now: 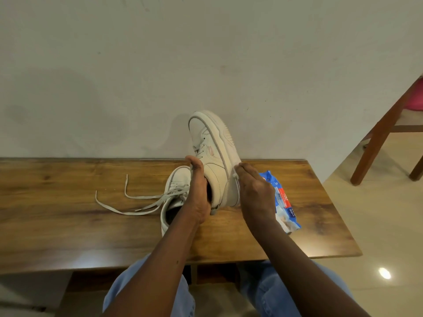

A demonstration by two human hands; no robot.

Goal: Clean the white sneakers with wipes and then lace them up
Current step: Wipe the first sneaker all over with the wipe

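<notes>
I hold one white sneaker (214, 147) up on its heel above the table, toe pointing away and upward, sole turned to the right. My left hand (198, 191) grips its collar, fingers inside the opening. My right hand (254, 195) presses a small white wipe (235, 177) against the side of the sole near the heel. The second white sneaker (175, 191) lies on the table behind my left wrist, partly hidden. Its loose laces (128, 202) trail to the left over the wood.
A blue pack of wipes (285, 207) lies on the wooden table (68, 225) just right of my right hand. A plain wall runs along the table's far edge. A wooden chair (384, 131) stands on the tiled floor at the right.
</notes>
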